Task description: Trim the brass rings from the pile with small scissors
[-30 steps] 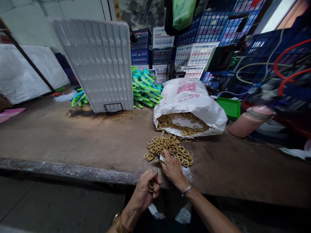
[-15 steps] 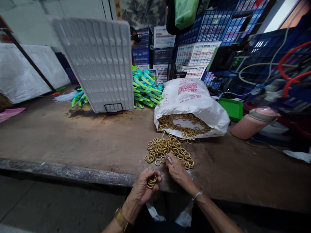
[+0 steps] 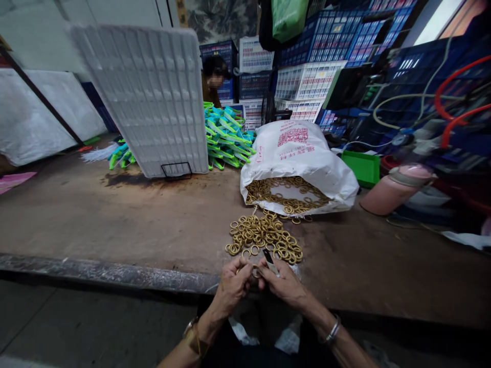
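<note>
The left hand [image 3: 232,283], its fingers curled inward, and the right hand [image 3: 286,283], narrowed to a pinch, are brought together at the near edge of a brown, flat-topped table [image 3: 153,220]; one small, round, brass-coloured ring [image 3: 255,272] is gripped between their fingertips. One slim tool with a dark tip and pale handle [image 3: 271,265] is also held in the right hand. Whether further rings are enclosed in the left palm cannot be told. One heap of brass-coloured rings [image 3: 264,237], too many to be counted, is seen just beyond the hands, before one white, red-printed sack [image 3: 295,158] partly filled with similar rings.
</note>
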